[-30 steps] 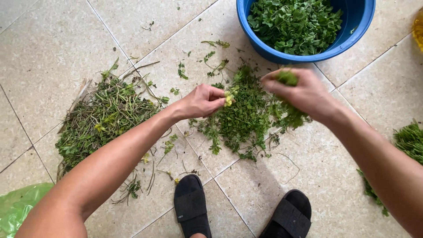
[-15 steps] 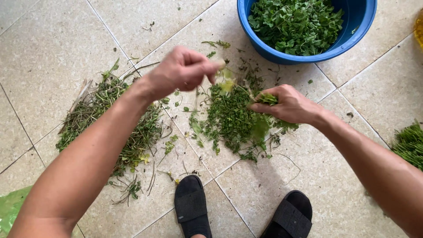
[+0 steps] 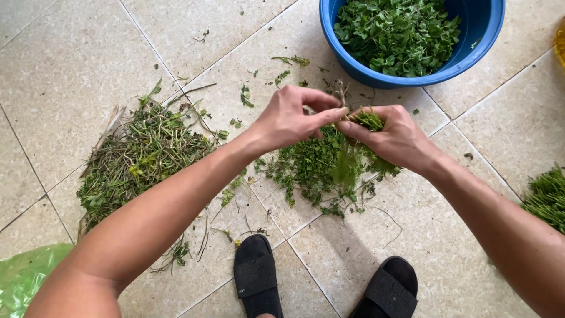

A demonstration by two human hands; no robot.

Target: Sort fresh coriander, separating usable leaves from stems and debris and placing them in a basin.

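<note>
My right hand [image 3: 393, 140] grips a small bunch of green herbs [image 3: 369, 120], its leafy ends hanging down below my fist. My left hand [image 3: 292, 116] meets it from the left, thumb and fingers pinching at the top of that same bunch. Both hands hover over a loose heap of green sprigs [image 3: 312, 171] on the tiled floor. A blue plastic basin [image 3: 471, 53] full of picked leaves [image 3: 397, 32] stands just beyond my hands, at the top right.
A pile of discarded stems and roots [image 3: 138, 159] lies on the left. More greens [image 3: 547, 197] lie at the right edge. A green plastic bag [image 3: 23, 277] is at the bottom left. My two black sandals [image 3: 257, 277] sit at the bottom edge.
My left hand has swung back from the stem pile side to the right hand. Both hands now meet on the bunch above the heap.
</note>
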